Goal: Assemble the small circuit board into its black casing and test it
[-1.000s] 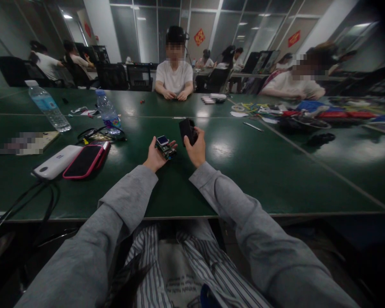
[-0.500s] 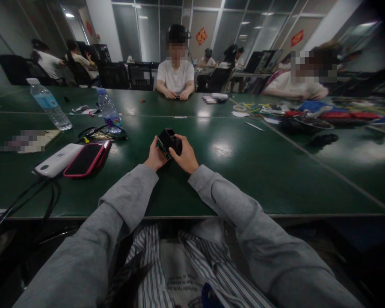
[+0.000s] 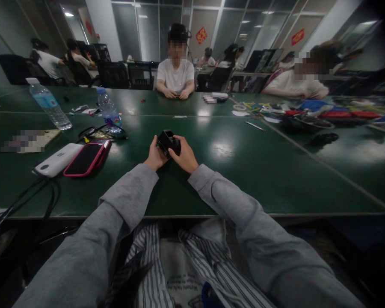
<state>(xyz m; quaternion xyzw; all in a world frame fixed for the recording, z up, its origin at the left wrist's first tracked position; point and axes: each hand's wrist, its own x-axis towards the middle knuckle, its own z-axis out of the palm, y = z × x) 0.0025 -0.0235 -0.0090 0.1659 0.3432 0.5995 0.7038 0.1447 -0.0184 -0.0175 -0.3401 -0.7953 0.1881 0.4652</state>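
Note:
A small black boxy device is held between my two hands above the green table, toward its middle. Its kind is too small and dark to make out; a bit of green shows low on its left side. My left hand is closed around its left and lower side. From the right, my right hand grips it, thumb across the near face and fingers over the top right. The fingers hide much of the device's right side.
Left of my arms lie a pink-cased phone, a white power bank with cables, and a notebook. Two water bottles stand behind them. A pen and a pile of cables lie right. A person sits opposite.
The black device has tilted slightly in my hands, so less of its green lower side shows. My right hand has shifted a little to the left.

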